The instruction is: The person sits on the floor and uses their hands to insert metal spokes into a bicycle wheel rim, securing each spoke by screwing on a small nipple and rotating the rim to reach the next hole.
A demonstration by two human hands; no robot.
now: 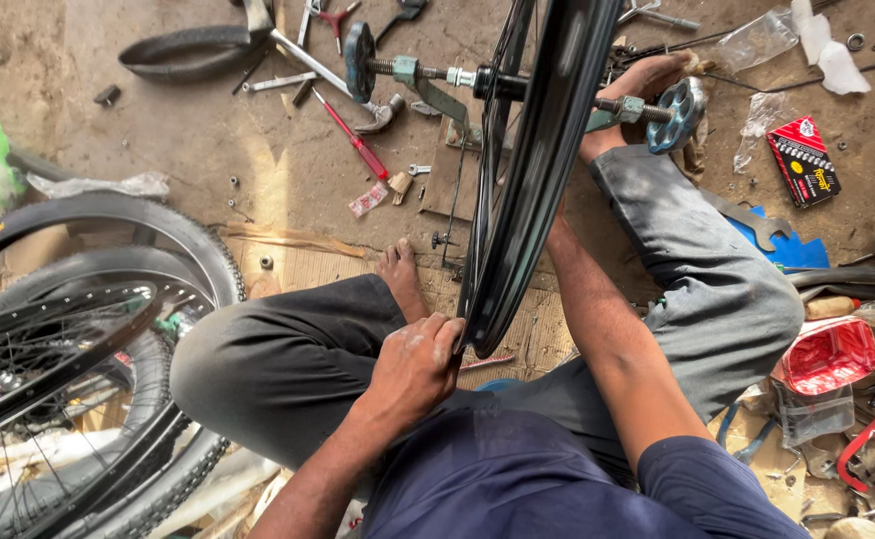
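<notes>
- A black bicycle wheel rim (527, 190) stands on its edge between the person's knees. Its long side runs from the person's lap up and away toward the far floor.
- The rim is smooth, shiny metal with thin spokes.
- A threaded axle (517, 88) goes sideways through the middle of the rim. It has two round blue-grey knobs, one at each end.
- The left hand (412, 369) pinches the near edge of the rim, fingers curled tight around it.
- The right hand is hidden behind the rim, so I cannot tell how its grip is. Only the right forearm (607, 329) shows, reaching toward the rim.
- One bare foot (400, 274) rests on flat cardboard on the dirt floor (158, 120).
- Two more wheels with bumpy rubber tyres (78, 329) lie to the left.
- A red-handled screwdriver (352, 135) and a hammer (382, 115) lie on the floor beyond.
</notes>
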